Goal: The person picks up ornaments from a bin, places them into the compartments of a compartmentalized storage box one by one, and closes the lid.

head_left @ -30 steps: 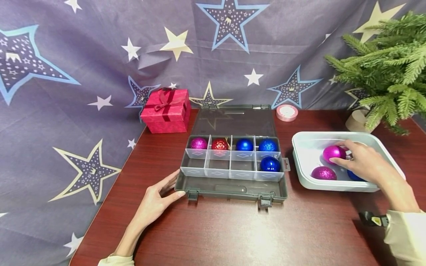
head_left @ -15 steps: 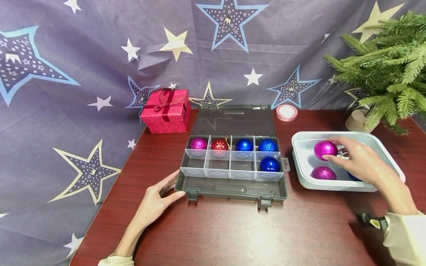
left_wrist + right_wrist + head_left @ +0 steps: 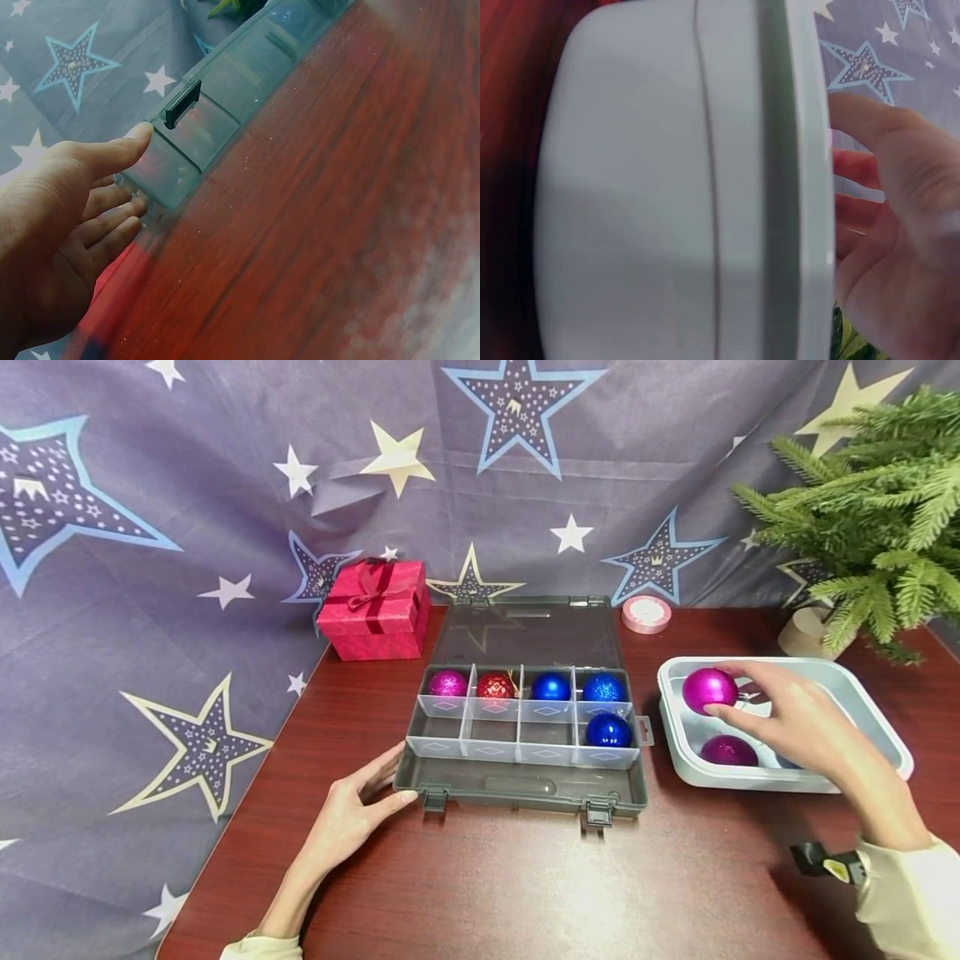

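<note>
My right hand [image 3: 787, 718] pinches a matte magenta bauble [image 3: 709, 691] between thumb and fingers, above the left part of a pale plastic tub [image 3: 873, 722]. A glittery magenta bauble [image 3: 729, 750] lies in the tub below it; a blue one is mostly hidden by the hand. In the right wrist view the tub wall hides most of the held bauble. My left hand [image 3: 348, 814] touches the front left corner of a divided storage box [image 3: 517, 789], its fingers extended along the side. The back row holds magenta, red and two blue baubles; another blue bauble [image 3: 609, 730] sits in the middle row's right compartment.
The box's see-through lid [image 3: 528, 631] lies folded back. A red gift box [image 3: 375, 610] stands behind on the left, and a pink ribbon roll [image 3: 647, 614] behind on the right. An artificial fir tree [image 3: 885, 518] overhangs the back right corner. A star-patterned cloth [image 3: 247, 460] hangs behind.
My right hand has carried the matte magenta bauble left and slightly up, toward the tub's left side. The left hand and the storage box stay put.
</note>
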Tool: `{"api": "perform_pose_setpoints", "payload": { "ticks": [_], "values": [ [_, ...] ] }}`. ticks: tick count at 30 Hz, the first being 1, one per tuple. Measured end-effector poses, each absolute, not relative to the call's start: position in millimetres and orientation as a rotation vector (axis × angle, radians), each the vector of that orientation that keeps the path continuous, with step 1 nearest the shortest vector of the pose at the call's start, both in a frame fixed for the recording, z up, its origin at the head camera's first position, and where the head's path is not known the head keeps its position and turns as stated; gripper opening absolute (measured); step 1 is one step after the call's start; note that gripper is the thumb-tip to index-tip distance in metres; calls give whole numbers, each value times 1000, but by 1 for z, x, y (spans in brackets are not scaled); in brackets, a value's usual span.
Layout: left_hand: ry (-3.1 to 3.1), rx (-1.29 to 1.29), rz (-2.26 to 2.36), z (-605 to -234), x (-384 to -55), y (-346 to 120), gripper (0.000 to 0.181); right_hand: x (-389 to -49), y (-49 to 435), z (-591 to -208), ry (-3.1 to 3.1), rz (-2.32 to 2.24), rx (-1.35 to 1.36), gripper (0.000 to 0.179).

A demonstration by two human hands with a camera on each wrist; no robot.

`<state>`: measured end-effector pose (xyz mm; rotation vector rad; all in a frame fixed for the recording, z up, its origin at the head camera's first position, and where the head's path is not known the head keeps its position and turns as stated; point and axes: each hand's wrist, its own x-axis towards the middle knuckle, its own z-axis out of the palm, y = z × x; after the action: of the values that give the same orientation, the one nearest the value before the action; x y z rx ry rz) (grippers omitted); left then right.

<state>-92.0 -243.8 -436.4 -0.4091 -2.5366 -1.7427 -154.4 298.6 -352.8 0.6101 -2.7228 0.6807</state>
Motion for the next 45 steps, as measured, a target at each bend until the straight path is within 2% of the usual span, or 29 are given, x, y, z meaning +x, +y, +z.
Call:
{"api": "perform_pose_setpoints", "payload": {
  "ticks": [31, 45],
  "values": [
    [-2555, -396, -1729, -436, -93, -244, 65, -162, 235, -346, -2619, 827, 794, 56],
    [-2538, -422, -1730, -436, -93, -244, 65, -174, 190, -348, -2666, 930, 920, 53]
  ]
}}
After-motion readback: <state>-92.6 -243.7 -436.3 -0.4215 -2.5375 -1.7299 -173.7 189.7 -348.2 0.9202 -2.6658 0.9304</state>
